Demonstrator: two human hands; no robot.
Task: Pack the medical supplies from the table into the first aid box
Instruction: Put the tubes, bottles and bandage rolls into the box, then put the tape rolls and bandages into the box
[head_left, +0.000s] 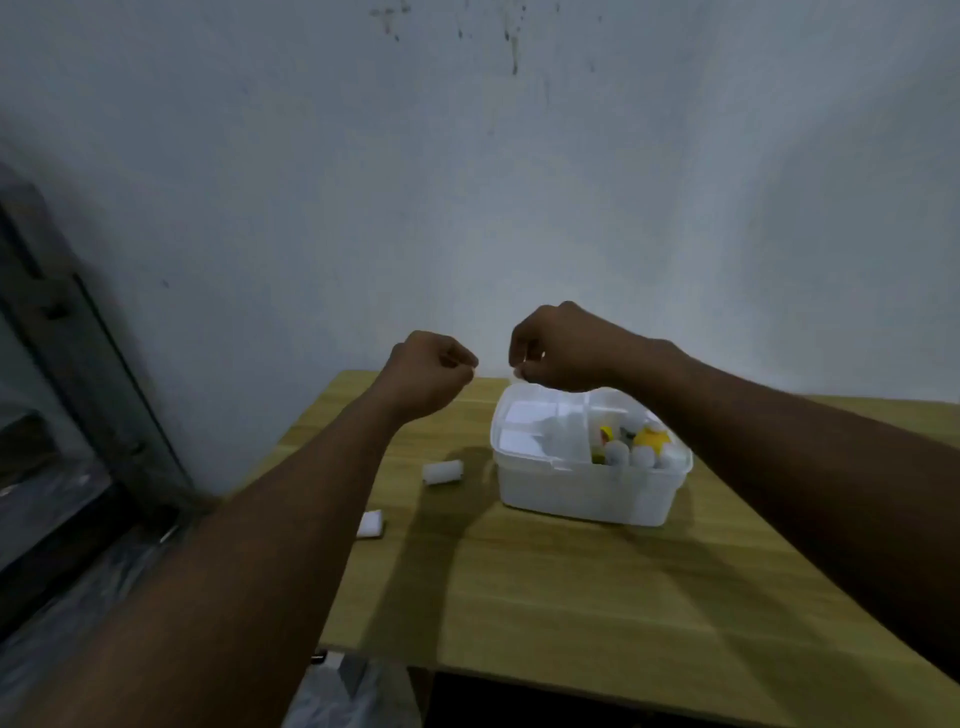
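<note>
On wood-grain table (519, 571), rectangular plastic box (582, 493)

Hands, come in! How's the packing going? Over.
Left grip, right grip raised, each pinching a small white bit. First aid box open, part filled. Bandage roll and white pad wait on table. Box unblocked.

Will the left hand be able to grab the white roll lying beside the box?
Probably yes: the white roll lies uncovered on the table, below the left hand, with nothing between. But that hand's fingers look busy pinching a tiny white thing.
</note>
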